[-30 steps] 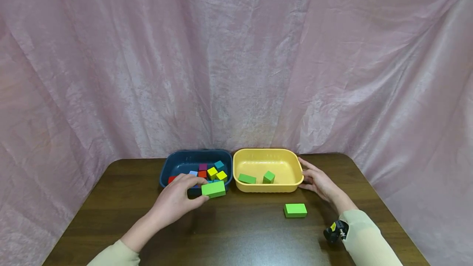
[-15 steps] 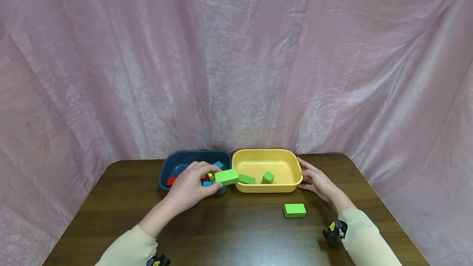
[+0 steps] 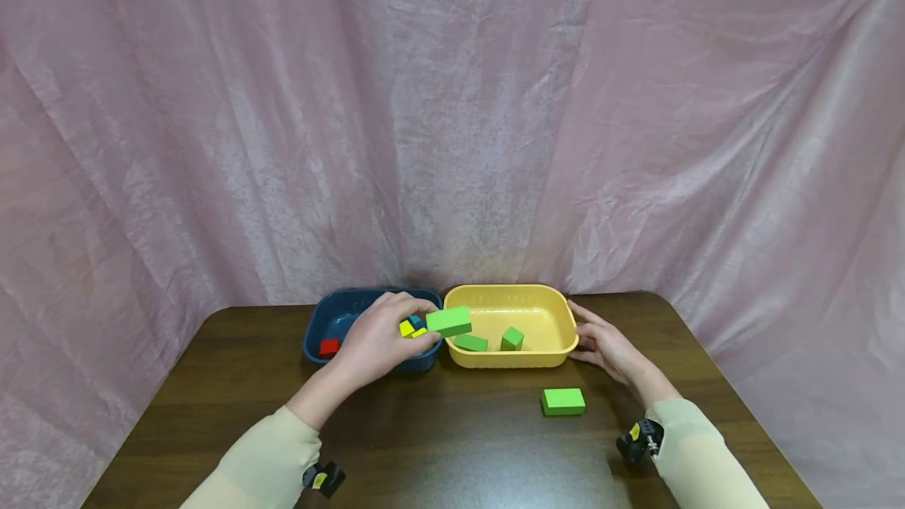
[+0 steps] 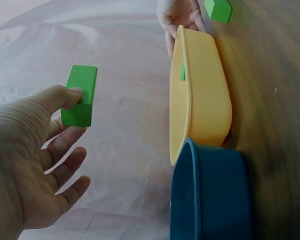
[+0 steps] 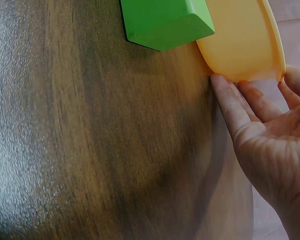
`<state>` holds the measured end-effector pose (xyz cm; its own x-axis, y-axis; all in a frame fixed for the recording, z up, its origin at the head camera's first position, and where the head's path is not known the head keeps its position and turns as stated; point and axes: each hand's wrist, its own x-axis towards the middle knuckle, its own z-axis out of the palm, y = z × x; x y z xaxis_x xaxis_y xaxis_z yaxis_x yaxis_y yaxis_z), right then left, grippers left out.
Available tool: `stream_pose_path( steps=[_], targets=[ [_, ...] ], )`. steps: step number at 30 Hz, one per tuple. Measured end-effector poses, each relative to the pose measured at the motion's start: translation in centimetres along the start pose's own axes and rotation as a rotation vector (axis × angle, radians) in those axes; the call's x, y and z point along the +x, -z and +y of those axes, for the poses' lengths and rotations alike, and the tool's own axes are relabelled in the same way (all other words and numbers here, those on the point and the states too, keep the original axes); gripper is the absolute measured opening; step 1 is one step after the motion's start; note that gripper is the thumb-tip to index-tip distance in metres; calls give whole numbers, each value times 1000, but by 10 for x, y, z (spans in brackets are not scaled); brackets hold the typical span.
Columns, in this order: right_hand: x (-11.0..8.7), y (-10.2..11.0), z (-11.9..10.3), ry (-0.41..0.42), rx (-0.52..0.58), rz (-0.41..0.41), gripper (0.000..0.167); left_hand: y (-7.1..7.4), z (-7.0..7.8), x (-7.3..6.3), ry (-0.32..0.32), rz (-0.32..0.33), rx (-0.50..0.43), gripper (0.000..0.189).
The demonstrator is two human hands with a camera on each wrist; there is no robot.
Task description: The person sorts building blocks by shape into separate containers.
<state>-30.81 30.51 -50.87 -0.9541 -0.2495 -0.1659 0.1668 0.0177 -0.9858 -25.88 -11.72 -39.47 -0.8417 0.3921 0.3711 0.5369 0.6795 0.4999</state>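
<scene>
My left hand [image 3: 382,340] pinches a green rectangular block [image 3: 449,322] between thumb and fingers. In the head view the block appears over the adjoining ends of a dark blue tub [image 3: 339,309] and a yellow tub [image 3: 512,360]; the left wrist view has it raised above their rims. Inside the yellow tub lie two green blocks [image 3: 512,338]. At that tub's right end, my right hand [image 3: 611,348] touches the outer wall with extended fingers [image 5: 230,102]. Another green block [image 3: 563,401] rests on the table, in front of the yellow tub.
The dark blue tub holds a red block [image 3: 328,347], yellow cubes [image 3: 406,328] and others partly hidden behind my left hand. A pink curtain [image 3: 452,116] hangs behind the brown wooden table [image 3: 452,446]. Both tubs stand side by side at its back edge.
My left hand has carried the green block rightward and away from me, from the blue tub's front to the yellow tub's left rim. My right hand stays at the yellow tub.
</scene>
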Motion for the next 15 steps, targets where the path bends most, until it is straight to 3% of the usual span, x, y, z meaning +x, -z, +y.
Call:
stream_pose_path(
  steps=[15],
  targets=[
    [0,0,2,2,3,13,65,-14,10,26,-13,-46,25,36]
  ],
)
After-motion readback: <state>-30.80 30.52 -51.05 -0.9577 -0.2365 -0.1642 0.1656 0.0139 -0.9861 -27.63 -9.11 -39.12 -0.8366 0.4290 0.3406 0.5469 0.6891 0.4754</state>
